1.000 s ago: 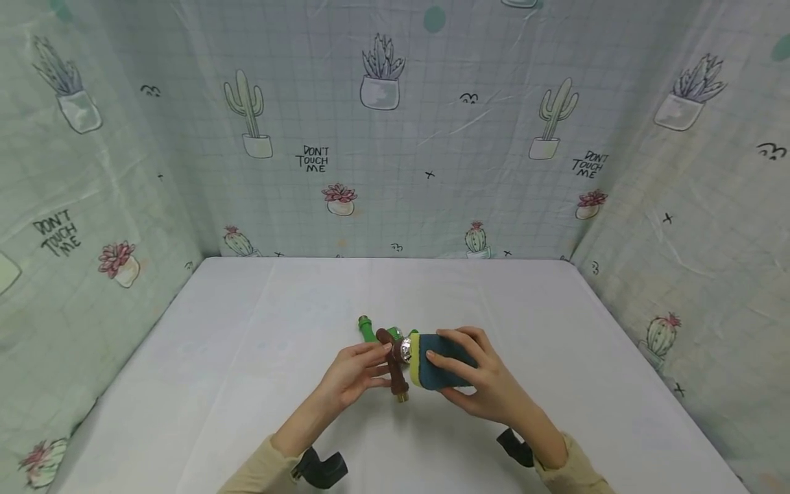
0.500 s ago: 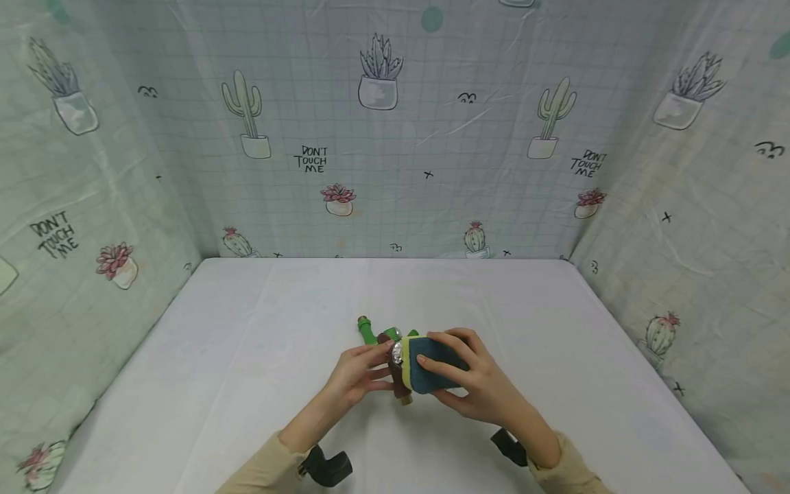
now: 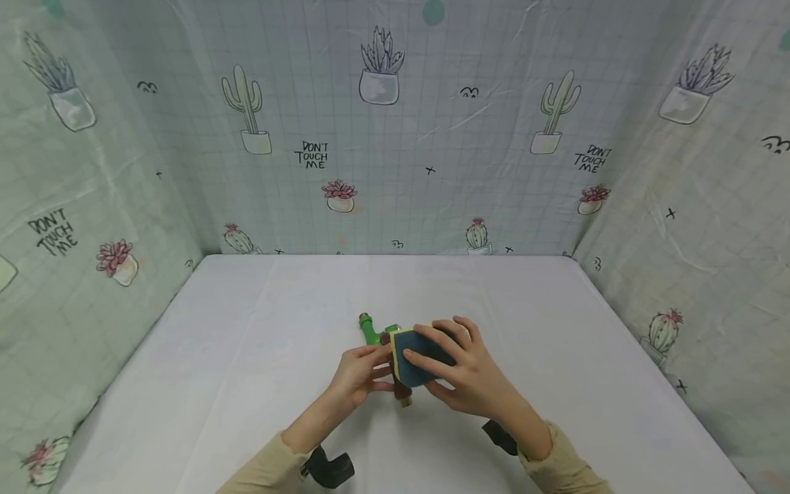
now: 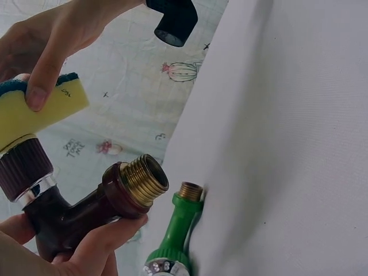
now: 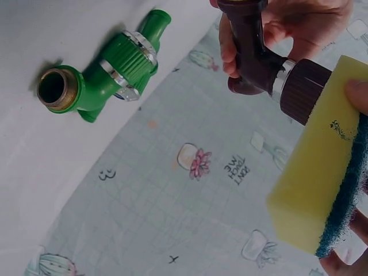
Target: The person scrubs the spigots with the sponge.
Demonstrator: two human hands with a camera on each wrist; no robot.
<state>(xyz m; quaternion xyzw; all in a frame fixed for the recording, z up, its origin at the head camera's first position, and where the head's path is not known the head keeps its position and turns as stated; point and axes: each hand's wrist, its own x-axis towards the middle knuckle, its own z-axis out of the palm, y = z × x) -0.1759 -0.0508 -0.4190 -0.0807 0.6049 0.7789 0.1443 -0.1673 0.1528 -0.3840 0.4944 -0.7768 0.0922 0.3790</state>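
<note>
My left hand grips a dark brown angle valve with brass threaded ends, above the table. In the right wrist view its ribbed knob meets the yellow face of a sponge. That sponge, yellow with a dark blue scouring side, is pinched between the thumb and fingers of my right hand. From the head view the sponge covers most of the valve, leaving the lower brass end in sight. Just behind lies a green angle valve with chrome rings and a threaded end.
White cloth covers the table. A curtain printed with cacti surrounds the back and both sides. Black curved pieces sit by each wrist, one near the left sleeve and one by the right wrist.
My right hand has shifted the sponge left, over the brown valve's knob, which it now hides in the head view. The left hand stays nearly in place, gripping the valve; the green valve lies still.
</note>
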